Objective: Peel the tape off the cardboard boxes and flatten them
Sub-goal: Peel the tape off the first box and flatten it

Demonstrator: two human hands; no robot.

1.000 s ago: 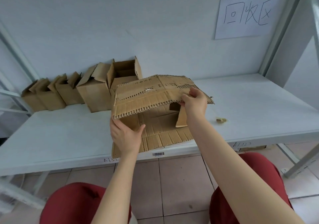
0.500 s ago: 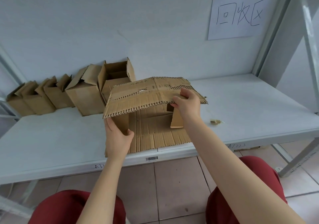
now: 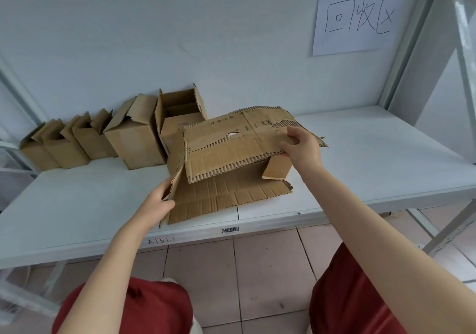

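A large opened cardboard box (image 3: 231, 151) with jagged corrugated edges sits near the front of the white shelf (image 3: 373, 158). Its bottom panel (image 3: 224, 199) lies flat on the shelf while the top panel hangs above it, tilted. My left hand (image 3: 157, 202) grips the left side flap by its lower edge. My right hand (image 3: 301, 145) pinches the right end of the top panel, thumb underneath. A short flap (image 3: 277, 170) stands upright beneath that hand.
Several small open cardboard boxes (image 3: 134, 138) stand in a row along the back left of the shelf, the nearest (image 3: 180, 112) just behind the held box. A paper sign (image 3: 358, 17) hangs on the wall. A metal upright (image 3: 409, 50) rises at the right.
The box has been lowered toward the shelf and sits farther from the front edge. My left hand slid from under the top panel to the left side flap, which now folds outward.
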